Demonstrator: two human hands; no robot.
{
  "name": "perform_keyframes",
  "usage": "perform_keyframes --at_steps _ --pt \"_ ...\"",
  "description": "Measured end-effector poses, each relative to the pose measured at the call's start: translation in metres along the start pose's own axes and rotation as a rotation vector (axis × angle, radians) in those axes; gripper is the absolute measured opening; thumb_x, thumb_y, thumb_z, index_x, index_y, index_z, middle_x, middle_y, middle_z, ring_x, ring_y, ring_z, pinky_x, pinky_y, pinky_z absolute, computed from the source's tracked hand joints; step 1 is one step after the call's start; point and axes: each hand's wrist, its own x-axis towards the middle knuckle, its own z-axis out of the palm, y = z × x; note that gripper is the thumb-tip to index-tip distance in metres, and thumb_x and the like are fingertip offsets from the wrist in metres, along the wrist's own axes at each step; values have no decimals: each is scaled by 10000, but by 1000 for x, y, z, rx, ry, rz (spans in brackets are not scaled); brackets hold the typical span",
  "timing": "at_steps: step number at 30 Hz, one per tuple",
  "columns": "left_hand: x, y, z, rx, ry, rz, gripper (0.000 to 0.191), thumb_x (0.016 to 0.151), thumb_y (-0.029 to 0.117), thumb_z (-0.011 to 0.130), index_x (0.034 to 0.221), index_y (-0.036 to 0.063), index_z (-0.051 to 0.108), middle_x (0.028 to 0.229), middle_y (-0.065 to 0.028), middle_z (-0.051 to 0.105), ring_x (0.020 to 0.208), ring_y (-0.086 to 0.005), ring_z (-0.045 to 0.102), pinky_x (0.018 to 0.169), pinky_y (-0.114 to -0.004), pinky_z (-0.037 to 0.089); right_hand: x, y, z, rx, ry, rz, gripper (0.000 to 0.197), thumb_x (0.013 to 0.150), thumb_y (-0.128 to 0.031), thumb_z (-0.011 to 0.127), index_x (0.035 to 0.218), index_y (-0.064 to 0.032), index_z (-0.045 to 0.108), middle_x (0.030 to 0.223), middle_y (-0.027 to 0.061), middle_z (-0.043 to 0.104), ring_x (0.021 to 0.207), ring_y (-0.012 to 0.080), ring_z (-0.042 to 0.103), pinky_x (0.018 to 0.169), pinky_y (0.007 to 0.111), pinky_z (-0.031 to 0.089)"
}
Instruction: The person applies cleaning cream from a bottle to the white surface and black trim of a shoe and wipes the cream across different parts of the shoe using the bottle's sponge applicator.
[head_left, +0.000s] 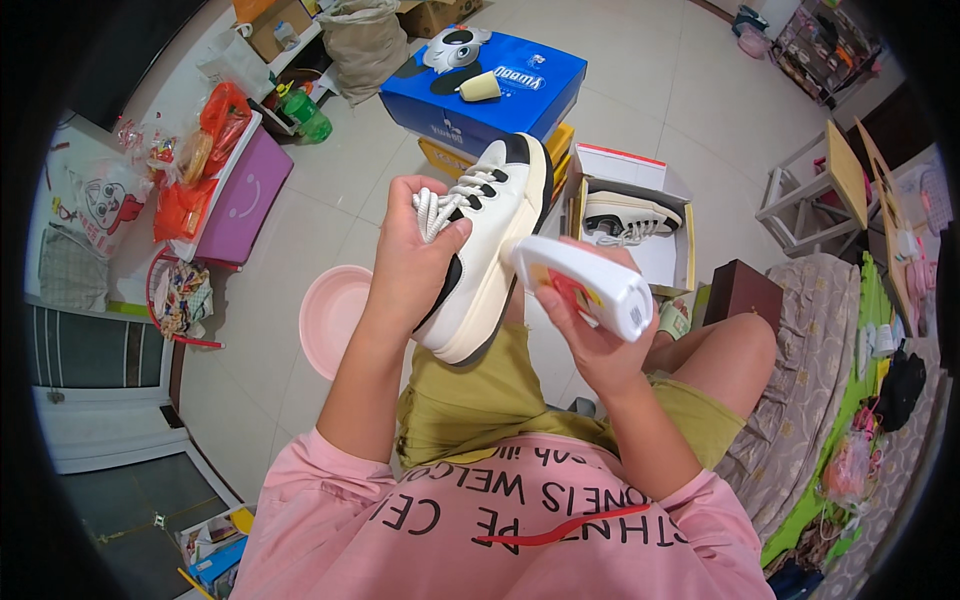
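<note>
My left hand (420, 247) grips a white sneaker (484, 251) by its laces and collar, its black toe tip pointing away from me. A white plastic bottle (581, 281) with a red and yellow label lies tilted in my right hand (600, 337). Its narrow top end meets, or comes very near, the cream sidewall of the sole; whether they touch I cannot tell. Beyond my right hand, a matching sneaker (637, 214) lies on its side in an open shoe box (679, 266).
A blue carton (547, 56) bearing a pale yellow cup (480, 87) stands on yellow boxes ahead. On the floor at left is a pink basin (334, 322), partly behind my left forearm. A purple bin (244, 199), a green bottle (307, 116) and a dark brown box (742, 292) stand around me.
</note>
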Motion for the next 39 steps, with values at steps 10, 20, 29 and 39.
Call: perform_keyframes --at_steps 10,20,29,39 --pt "1 -1 3 -107 -43 -32 410 852 -55 632 1179 58 413 1030 -77 580 899 -118 589 767 -251 501 8 -3 -7 -157 -50 -96 297 693 -52 824 955 -2 692 802 89 662 658 187 611 593 275 485" --pt "0 -4 5 -83 -32 -26 394 859 -55 618 1174 62 413 1032 -77 575 911 -116 583 770 -255 502 5 -5 -11 -136 -13 -66 369 709 -63 828 1048 10 703 822 104 676 668 193 608 605 284 490" --pt "4 6 4 -148 7 -81 392 860 -31 630 1171 76 416 1017 -78 584 891 -121 592 755 -257 513 28 8 -17 -81 -141 -112 377 717 -61 832 1065 -11 697 916 98 686 784 189 655 691 286 518" --pt "26 4 17 -54 -21 -17 396 835 -7 645 1154 83 429 1008 -53 566 888 -116 559 776 -247 466 48 27 -30 80 -249 18 356 715 -138 844 1024 -28 706 905 105 694 744 200 678 674 299 533"
